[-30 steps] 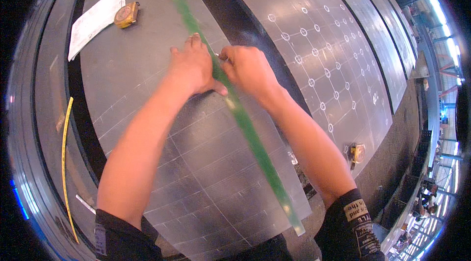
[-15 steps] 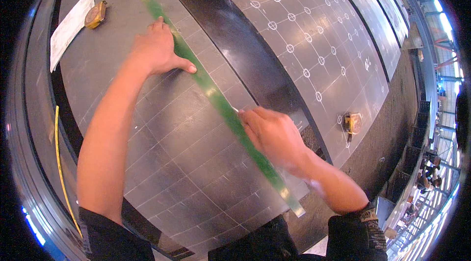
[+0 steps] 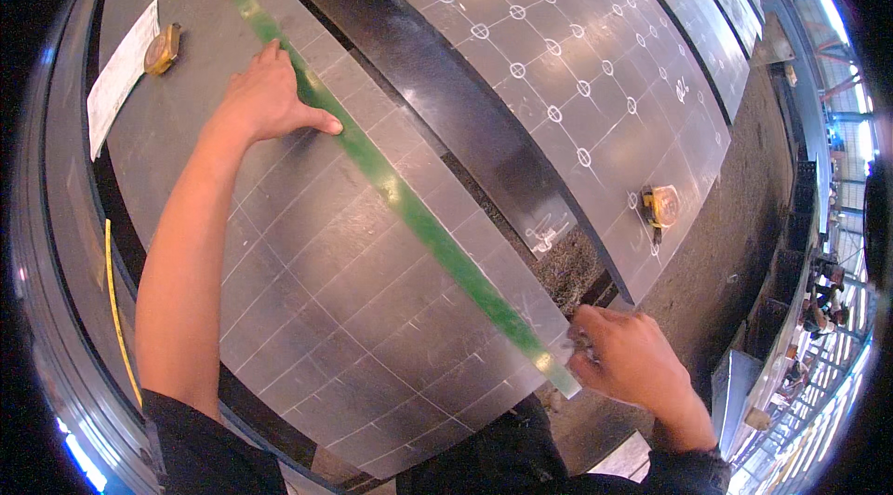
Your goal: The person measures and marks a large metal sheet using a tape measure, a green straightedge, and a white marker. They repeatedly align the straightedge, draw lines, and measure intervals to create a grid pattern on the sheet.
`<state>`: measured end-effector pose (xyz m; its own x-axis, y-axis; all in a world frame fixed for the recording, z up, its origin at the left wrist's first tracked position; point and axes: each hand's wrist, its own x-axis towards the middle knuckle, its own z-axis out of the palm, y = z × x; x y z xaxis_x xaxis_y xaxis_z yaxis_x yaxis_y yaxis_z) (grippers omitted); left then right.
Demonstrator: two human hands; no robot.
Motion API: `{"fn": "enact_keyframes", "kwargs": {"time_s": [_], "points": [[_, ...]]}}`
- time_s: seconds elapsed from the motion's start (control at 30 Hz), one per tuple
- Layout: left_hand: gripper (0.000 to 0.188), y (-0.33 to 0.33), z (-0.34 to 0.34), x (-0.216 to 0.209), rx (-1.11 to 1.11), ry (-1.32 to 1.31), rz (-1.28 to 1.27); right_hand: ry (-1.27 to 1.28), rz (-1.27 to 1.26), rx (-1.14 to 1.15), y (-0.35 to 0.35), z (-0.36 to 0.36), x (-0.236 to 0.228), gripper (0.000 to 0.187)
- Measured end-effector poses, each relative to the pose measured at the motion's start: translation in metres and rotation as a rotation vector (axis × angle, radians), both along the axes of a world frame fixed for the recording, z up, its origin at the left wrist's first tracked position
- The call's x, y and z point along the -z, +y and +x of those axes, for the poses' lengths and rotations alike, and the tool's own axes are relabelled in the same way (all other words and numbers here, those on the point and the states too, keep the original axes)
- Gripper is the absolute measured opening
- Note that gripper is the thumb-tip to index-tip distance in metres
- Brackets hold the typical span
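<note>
A long green straightedge (image 3: 437, 239) lies diagonally on a dark metal plate (image 3: 307, 309) scribed with a grid of thin white lines. My left hand (image 3: 270, 97) presses it down near the far end, thumb and fingers spread. At its near end, just beyond the plate's right corner, my right hand (image 3: 633, 357) has its fingers closed around a thin marking stick, mostly hidden by the fingers. A pale line runs along the straightedge's right side.
A yellow tape measure (image 3: 162, 49) sits beside a white paper (image 3: 124, 76) at the far left. Another tape measure (image 3: 661, 207) rests on the neighbouring plate (image 3: 595, 30), marked with white circles. A dark curved strip (image 3: 437, 67) lies between the plates. A yellow tape blade (image 3: 115, 309) lies left.
My right hand has slid along the straightedge toward me and to the right, reaching its near end. My left hand stays pressed on the straightedge. The whole view has shifted slightly.
</note>
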<state>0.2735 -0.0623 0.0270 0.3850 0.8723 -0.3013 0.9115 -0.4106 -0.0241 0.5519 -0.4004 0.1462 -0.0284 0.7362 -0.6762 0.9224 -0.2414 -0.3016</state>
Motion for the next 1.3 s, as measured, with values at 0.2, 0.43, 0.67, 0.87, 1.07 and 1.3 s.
{"fn": "enact_keyframes", "kwargs": {"time_s": [0.2, 0.43, 0.67, 0.87, 1.07, 1.3], "points": [[0.135, 0.004, 0.004, 0.002, 0.011, -0.015, -0.011, -0.120, -0.107, 0.145, -0.133, 0.060, 0.051, 0.018], [0.120, -0.014, -0.021, 0.005, -0.079, -0.156, 0.138, 0.458, -0.240, 0.394, -0.188, 0.037, 0.118, 0.033], [0.063, -0.117, -0.022, -0.020, -0.721, -0.911, -0.251, 0.874, -0.024, 0.116, -0.195, -0.002, 0.092, 0.027], [0.037, -0.132, -0.058, -0.020, -0.925, -1.292, -0.303, 0.883, 0.029, 0.117, -0.194, -0.001, 0.089, 0.026], [0.036, -0.132, -0.067, -0.017, -0.835, -1.077, -0.355, 0.445, 0.012, 0.478, -0.202, -0.026, 0.071, 0.045], [0.035, -0.101, -0.065, -0.014, -0.573, -0.750, -0.481, 0.184, 0.202, 0.527, -0.234, -0.074, 0.083, 0.055]]}}
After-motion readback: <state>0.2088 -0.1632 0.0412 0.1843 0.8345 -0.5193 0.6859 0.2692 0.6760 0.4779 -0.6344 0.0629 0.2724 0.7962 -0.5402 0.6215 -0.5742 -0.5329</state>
